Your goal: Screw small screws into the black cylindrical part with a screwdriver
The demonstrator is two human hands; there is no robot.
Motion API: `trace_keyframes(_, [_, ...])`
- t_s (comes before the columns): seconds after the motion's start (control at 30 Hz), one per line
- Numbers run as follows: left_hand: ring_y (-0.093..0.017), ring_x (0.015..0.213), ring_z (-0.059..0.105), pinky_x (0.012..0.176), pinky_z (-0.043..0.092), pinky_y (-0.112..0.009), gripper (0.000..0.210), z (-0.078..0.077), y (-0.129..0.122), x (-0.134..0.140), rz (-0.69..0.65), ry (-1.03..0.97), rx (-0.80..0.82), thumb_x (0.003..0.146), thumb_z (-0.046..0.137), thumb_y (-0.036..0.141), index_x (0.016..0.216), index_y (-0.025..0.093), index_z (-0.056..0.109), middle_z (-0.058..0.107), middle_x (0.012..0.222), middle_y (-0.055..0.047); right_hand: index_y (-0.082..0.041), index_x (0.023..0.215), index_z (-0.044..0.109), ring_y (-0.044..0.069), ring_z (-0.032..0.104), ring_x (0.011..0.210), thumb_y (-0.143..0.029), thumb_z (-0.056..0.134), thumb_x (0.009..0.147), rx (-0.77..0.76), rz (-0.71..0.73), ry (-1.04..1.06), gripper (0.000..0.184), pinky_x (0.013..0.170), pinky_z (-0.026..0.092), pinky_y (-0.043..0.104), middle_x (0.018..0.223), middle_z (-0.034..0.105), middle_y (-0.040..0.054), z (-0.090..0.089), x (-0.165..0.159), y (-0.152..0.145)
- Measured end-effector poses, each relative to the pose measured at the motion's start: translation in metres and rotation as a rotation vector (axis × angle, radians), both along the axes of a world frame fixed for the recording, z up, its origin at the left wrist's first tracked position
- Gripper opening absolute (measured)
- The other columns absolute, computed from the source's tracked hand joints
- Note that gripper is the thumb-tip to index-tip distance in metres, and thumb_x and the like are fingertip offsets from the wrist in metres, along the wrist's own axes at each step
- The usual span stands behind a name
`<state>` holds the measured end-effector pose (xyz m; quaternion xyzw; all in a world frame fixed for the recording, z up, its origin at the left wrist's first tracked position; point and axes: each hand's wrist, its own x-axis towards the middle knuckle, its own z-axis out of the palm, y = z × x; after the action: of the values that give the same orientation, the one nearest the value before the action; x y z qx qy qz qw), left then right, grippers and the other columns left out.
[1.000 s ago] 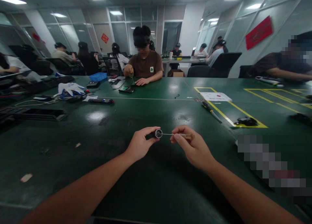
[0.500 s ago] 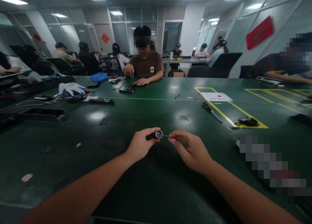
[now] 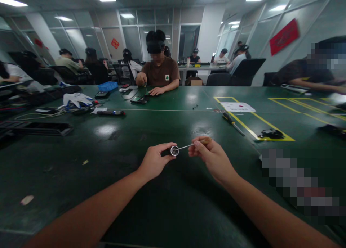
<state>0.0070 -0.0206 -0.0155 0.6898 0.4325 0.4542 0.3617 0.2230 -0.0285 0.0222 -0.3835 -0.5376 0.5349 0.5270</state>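
Note:
My left hand (image 3: 154, 162) is closed round a small dark cylinder (image 3: 174, 150), its thumb below and its fingers above. The cylinder's open end has a silver rim and faces me, tilted to the right; it looks like a flashlight body, with some dark detail inside. My right hand (image 3: 215, 158) pinches a thin screwdriver (image 3: 185, 146) with an amber handle, mostly hidden by the fingers. The metal shaft slants down to the left, and its tip is at or just inside the cylinder's mouth. Both hands are above the green tabletop (image 3: 162, 212).
A yellow-and-black screwdriver (image 3: 233, 123) lies to the right, near a white paper (image 3: 238, 107) and a black part (image 3: 271, 134). At left are a pen-like tool (image 3: 110, 113), white-and-blue gloves (image 3: 77, 101) and a blue basket (image 3: 107, 86). A co-worker (image 3: 160, 70) sits opposite.
The right hand has turned and risen slightly, so the screwdriver now slants more steeply into the cylinder's mouth. The left hand keeps its hold; the view has shifted a little.

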Motion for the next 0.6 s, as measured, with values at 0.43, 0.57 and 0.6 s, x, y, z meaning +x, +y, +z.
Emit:
trace_keyframes(0.43, [-0.023,0.115,0.067,0.109,0.046,-0.043,0.044,0.0041,-0.0010,0.0006,-0.021,-0.026,-0.013,0.078,0.077,0.016,0.120,0.027,0.071,0.073,0.120,-0.003,-0.020,0.090,0.063,0.014,0.064,0.067,-0.038,0.073,0.086,-0.007,-0.083,0.131,0.021,0.067,0.053,0.029,0.072,0.067,-0.0013,0.0085,0.0025,-0.0006])
trace_keyframes(0.57, [-0.023,0.114,0.067,0.108,0.047,-0.043,0.044,0.0084,-0.0032,0.0001,-0.014,-0.007,-0.001,0.078,0.077,0.016,0.120,0.026,0.071,0.074,0.119,-0.003,-0.020,0.097,0.062,0.016,0.067,0.073,-0.039,0.066,0.093,0.159,-0.057,-0.142,0.019,0.074,0.054,0.032,0.077,0.070,0.0010,0.0086,0.0032,-0.0059])
trace_keyframes(0.6, [-0.023,0.113,0.067,0.108,0.047,-0.043,0.044,0.0095,-0.0037,0.0001,-0.011,0.002,0.003,0.078,0.077,0.016,0.120,0.026,0.071,0.074,0.119,-0.003,-0.020,0.099,0.062,0.017,0.068,0.075,-0.039,0.064,0.094,0.191,-0.059,-0.202,0.019,0.075,0.054,0.032,0.079,0.071,0.0018,0.0093,0.0033,-0.0076])
